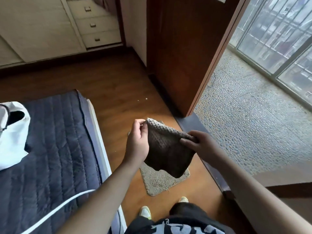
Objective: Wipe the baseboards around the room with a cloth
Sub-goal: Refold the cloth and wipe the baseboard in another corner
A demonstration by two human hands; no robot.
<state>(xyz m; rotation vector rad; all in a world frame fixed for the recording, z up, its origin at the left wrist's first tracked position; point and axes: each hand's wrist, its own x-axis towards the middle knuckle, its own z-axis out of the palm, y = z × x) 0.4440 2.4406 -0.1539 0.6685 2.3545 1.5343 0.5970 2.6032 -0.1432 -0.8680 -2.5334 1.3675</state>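
A brown waffle-weave cloth (167, 149) hangs in front of me at about waist height. My left hand (137, 142) pinches its upper left corner and my right hand (200, 143) pinches its upper right edge, so the cloth is stretched between them and droops below. A dark baseboard (162, 92) runs along the foot of the dark wooden panel (182, 53) ahead, a stride beyond my hands. Another dark baseboard (33, 68) lines the far wall under the cream wardrobe.
A bed with a blue quilted cover (55, 142) fills the left, with a white bag (13, 132) and a white cable (55, 210) on it. A small beige mat (160, 181) lies on the wooden floor. A pebble-floored balcony (249, 119) opens to the right past a dark threshold (192, 125).
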